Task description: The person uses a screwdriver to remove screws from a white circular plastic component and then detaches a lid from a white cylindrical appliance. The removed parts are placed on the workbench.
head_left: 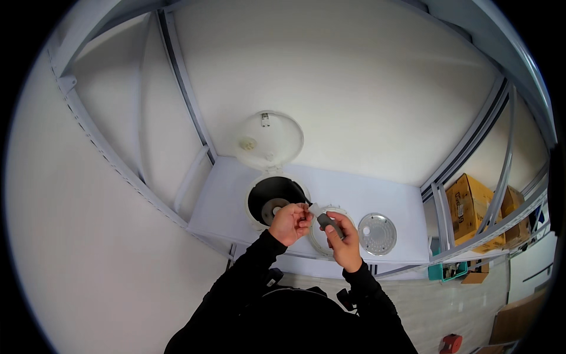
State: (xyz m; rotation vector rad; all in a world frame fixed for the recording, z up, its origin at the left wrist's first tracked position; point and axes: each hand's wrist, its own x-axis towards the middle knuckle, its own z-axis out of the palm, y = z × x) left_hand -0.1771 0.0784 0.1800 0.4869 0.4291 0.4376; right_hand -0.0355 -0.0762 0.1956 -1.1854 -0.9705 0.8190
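- Left hand pinches a small white piece; right hand closed around a dark grey part.
- Step judged: joining parts above open rice cooker; alignment needed next.

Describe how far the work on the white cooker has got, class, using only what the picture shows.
Done: the cooker stands with its lid up, and a perforated metal disc and a white ring lie on the table. In hand: the right hand grips a small grey part, which the left hand pinches. Left: those pieces remain loose, lid open.
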